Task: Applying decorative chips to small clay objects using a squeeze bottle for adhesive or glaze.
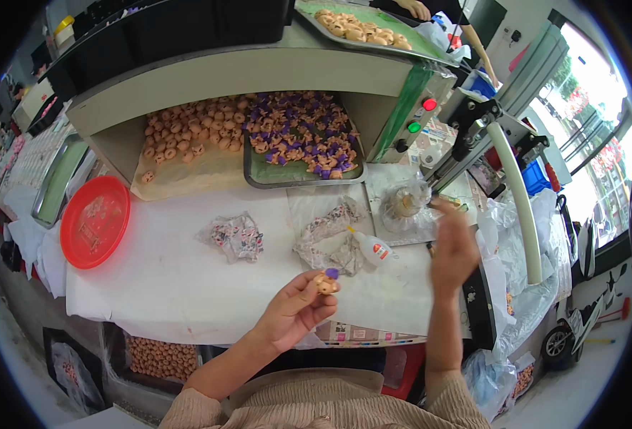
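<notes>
My left hand (296,309) is closed, pinching a small tan figurine piece (326,286) with a purple part on top, above the front of the white-covered table. Motion smears my right hand (455,247), raised on the right; its fingers reach towards a jar in clear plastic (404,203) on a flat metal plate (419,232). Whether they touch the jar or hold anything, I cannot tell. Between my hands lies a white squeeze bottle (373,249) with a yellow tip, touching a crumpled patterned cloth (316,239). Farther left is another patterned cloth (238,237).
Under the shelf (258,71), tan pieces (187,129) lie beside a metal tray (301,182) of tan-and-purple pieces. A red basin (95,222) stands left. A lever press with a pale handle (516,207) rises at right. Another person's hand (414,8) shows at the top.
</notes>
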`<state>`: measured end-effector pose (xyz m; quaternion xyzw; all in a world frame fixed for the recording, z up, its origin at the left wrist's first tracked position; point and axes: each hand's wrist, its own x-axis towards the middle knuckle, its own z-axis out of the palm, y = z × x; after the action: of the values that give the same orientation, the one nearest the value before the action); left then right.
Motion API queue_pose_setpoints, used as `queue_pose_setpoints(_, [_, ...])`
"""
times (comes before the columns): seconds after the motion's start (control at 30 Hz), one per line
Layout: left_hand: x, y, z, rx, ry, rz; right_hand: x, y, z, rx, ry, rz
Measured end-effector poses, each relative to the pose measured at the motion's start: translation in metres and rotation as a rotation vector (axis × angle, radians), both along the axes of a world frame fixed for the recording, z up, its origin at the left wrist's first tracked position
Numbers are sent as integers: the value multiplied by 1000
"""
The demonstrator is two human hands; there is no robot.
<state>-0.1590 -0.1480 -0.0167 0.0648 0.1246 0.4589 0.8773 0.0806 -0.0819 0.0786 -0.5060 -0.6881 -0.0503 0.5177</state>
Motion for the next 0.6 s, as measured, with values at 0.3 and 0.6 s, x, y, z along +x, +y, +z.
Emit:
queue_pose_setpoints(0.3, [31,-2,14,27,118,-67,64,90,174,537,-289,-47])
queue_pose_setpoints(0.6, [0,-5,17,49,283,113,50,37,133,244,-31,-229])
